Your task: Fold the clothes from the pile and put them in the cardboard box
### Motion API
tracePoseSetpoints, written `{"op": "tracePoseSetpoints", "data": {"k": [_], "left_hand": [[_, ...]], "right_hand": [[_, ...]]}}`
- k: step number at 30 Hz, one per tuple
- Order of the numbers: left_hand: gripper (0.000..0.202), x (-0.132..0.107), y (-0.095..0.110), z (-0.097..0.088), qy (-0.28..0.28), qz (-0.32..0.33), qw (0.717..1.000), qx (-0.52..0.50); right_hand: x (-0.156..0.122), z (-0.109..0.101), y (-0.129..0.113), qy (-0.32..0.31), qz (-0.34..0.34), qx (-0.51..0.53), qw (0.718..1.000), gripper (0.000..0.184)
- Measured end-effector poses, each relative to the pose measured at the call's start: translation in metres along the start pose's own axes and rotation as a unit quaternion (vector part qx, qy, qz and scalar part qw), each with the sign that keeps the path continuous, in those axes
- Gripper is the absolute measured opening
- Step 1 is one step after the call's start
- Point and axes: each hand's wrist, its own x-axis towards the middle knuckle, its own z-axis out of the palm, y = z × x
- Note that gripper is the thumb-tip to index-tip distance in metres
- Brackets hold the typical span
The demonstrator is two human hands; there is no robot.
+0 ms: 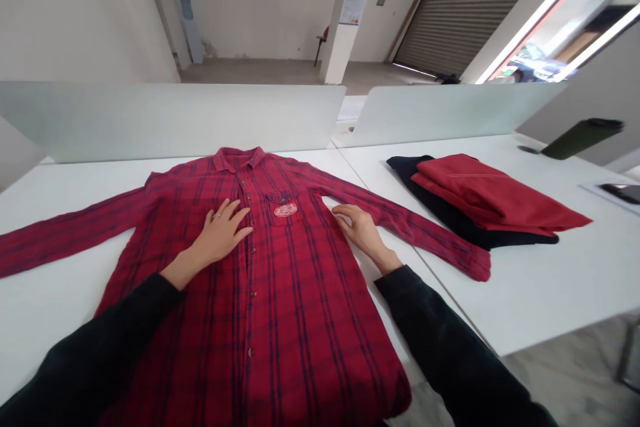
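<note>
A red and dark checked button-up shirt (295,280) lies front up on the white table, collar at the far end and both sleeves spread outward. My left hand (220,233) rests flat on the shirt front, fingers spread, just left of the button line; a ring shows on one finger. At the shirt's side edge below the armpit is my right hand (360,230), its fingers loosely bent and the fingertips touching or very near the cloth. No cloth shows gripped in it. A pale round print (285,210) marks the chest pocket.
Folded red cloth (485,190) lies on a folded black cloth (520,238) on the right table (550,293). Frosted partitions (200,120) line the far edge. A dark green object (580,137) and a phone-like dark object (620,193) are at far right.
</note>
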Motion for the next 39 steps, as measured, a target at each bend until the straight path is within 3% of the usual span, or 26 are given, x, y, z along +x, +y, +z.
{"op": "tracePoseSetpoints", "data": {"k": [4, 10, 22, 27, 31, 35, 39], "left_hand": [[0.057, 0.012, 0.016, 0.009, 0.005, 0.009, 1.0, -0.018], [0.056, 0.007, 0.015, 0.025, 0.036, 0.009, 0.999, 0.01], [0.057, 0.007, 0.016, 0.023, 0.034, 0.01, 0.999, 0.014], [0.058, 0.007, 0.016, 0.022, 0.026, 0.009, 0.999, 0.015], [0.058, 0.007, 0.016, 0.022, 0.032, 0.011, 0.999, 0.013], [0.057, 0.008, 0.014, 0.024, 0.046, 0.018, 0.999, -0.001], [0.058, 0.009, 0.013, 0.026, 0.056, 0.024, 0.998, -0.008]], "right_hand": [[-0.001, 0.002, 0.003, -0.024, -0.009, -0.003, 1.0, 0.019], [0.002, 0.003, 0.003, -0.087, -0.026, -0.032, 0.995, 0.016], [0.0, -0.013, 0.024, 0.009, 0.056, -0.052, 0.997, 0.021], [-0.005, -0.051, 0.047, 0.096, 0.138, -0.119, 0.979, 0.024], [-0.033, -0.097, 0.077, 0.149, 0.268, -0.223, 0.925, 0.028], [-0.071, -0.137, 0.096, 0.046, 0.353, -0.31, 0.881, 0.029], [-0.085, -0.16, 0.098, -0.031, 0.388, -0.342, 0.856, 0.032]]}}
